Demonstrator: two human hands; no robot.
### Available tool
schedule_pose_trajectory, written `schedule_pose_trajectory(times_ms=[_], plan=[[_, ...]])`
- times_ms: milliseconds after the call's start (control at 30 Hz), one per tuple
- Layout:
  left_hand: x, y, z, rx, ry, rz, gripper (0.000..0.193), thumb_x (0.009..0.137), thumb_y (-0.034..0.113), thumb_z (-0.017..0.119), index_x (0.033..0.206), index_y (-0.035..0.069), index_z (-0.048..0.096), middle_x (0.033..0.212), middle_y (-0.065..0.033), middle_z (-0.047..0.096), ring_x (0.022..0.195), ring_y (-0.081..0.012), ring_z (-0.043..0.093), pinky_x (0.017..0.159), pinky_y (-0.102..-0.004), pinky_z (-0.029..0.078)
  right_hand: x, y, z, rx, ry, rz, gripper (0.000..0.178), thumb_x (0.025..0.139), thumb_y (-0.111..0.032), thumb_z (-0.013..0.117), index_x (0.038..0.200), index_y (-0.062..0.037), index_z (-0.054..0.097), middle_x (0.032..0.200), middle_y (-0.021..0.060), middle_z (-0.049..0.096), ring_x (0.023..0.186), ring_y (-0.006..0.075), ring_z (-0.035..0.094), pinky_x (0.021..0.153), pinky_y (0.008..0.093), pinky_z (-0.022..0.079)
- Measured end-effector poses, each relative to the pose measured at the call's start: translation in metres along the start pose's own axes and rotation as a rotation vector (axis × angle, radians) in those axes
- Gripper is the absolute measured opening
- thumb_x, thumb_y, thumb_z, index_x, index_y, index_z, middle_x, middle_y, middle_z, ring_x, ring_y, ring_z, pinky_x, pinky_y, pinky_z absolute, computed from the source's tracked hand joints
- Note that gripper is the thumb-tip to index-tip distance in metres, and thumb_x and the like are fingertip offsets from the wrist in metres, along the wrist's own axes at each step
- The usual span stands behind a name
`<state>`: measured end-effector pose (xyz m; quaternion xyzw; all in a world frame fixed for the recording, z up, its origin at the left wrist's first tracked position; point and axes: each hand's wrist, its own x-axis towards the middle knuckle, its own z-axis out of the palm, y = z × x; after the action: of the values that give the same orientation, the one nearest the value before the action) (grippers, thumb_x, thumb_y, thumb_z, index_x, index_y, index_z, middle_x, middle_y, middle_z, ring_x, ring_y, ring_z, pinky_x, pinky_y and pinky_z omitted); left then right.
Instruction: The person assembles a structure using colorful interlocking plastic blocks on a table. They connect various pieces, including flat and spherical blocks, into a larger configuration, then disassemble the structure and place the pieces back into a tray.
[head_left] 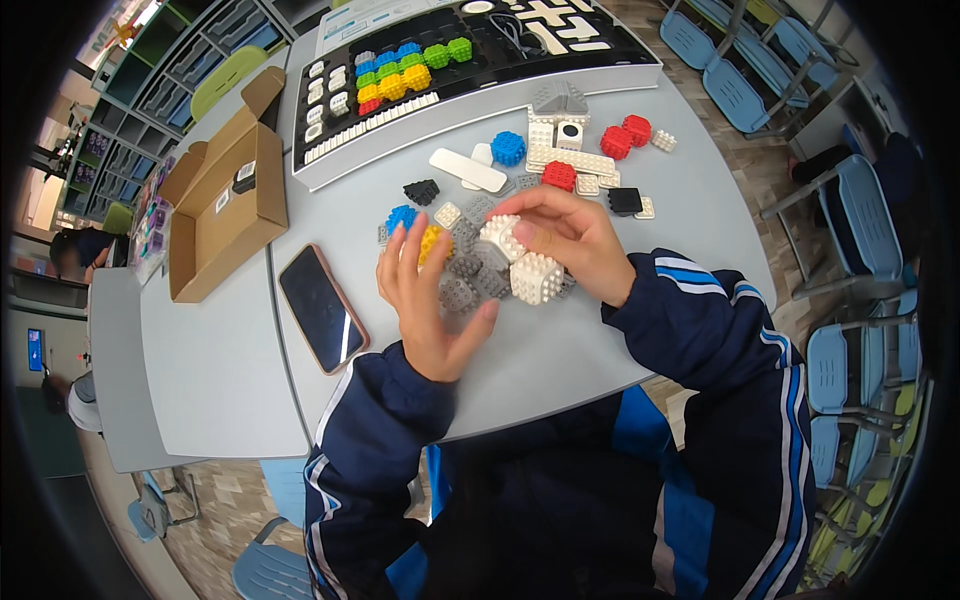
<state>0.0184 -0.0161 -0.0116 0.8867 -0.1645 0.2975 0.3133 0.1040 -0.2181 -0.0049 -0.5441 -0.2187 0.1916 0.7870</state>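
Note:
Between thumb and fingers my right hand [583,240] grips a white studded block [503,236]. A second white studded block [537,277] sits just below it, and grey studded pieces [491,282] lie clustered beside both; whether they are joined I cannot tell. My left hand [423,305] is open, its fingers spread at the left side of the grey cluster. A yellow studded block [434,246] and a blue one [402,218] show partly behind its fingertips.
A phone [323,308] lies left of my left hand. Beyond stand an open brown box [228,205] and a black-lined tray [330,165] of coloured blocks. Near my hands are a white bar [470,170], a blue ball-shaped block [508,149], red blocks [617,142] and a black block [625,201].

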Motion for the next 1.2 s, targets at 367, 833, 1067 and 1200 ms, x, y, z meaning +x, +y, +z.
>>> schedule_pose_trajectory(times_ms=[367,833,1067,1200], plan=[[-0.005,-0.004,0.006,0.05,-0.057,-0.085,0.036,0.078,0.029,0.076,0.102,0.006,0.063,0.139,-0.0166,0.048,0.136,-0.0398,0.028,0.114,-0.0553,0.017,-0.019,0.007,0.017,-0.322,-0.083,-0.254,0.037,0.091,-0.007,0.071,0.126,-0.0034,0.06,0.128,0.0112,0.059,0.114,0.0168,0.062,0.081,0.025,0.058],[-0.007,-0.006,0.004,-0.004,0.053,-0.066,0.03,0.094,0.031,0.054,0.097,0.002,0.061,0.129,-0.0163,0.055,0.124,-0.036,0.039,0.108,-0.0499,0.026,-0.017,0.008,0.013,-0.873,-0.177,-0.705,0.07,0.076,-0.022,0.083,0.137,-0.0043,0.054,0.133,0.0152,0.057,0.111,0.0289,0.063,0.086,0.0331,0.057],[-0.005,-0.003,0.001,0.02,0.073,-0.087,0.044,0.104,0.036,0.036,0.1,0.001,0.063,0.119,-0.0151,0.056,0.116,-0.0305,0.042,0.103,-0.0423,0.029,-0.018,0.011,0.013,-0.922,-0.264,-0.647,0.088,0.071,-0.024,0.085,0.146,-0.0067,0.043,0.136,0.014,0.056,0.114,0.0304,0.062,0.087,0.0364,0.056],[-0.004,-0.001,-0.002,-0.005,0.068,-0.072,0.042,0.102,0.038,0.04,0.096,0.002,0.061,0.115,-0.0147,0.056,0.114,-0.0305,0.043,0.102,-0.0425,0.029,-0.015,0.013,0.012,-0.924,-0.249,-0.739,0.094,0.068,-0.031,0.087,0.147,-0.0073,0.041,0.132,0.0146,0.058,0.108,0.0313,0.063,0.081,0.0376,0.056]])
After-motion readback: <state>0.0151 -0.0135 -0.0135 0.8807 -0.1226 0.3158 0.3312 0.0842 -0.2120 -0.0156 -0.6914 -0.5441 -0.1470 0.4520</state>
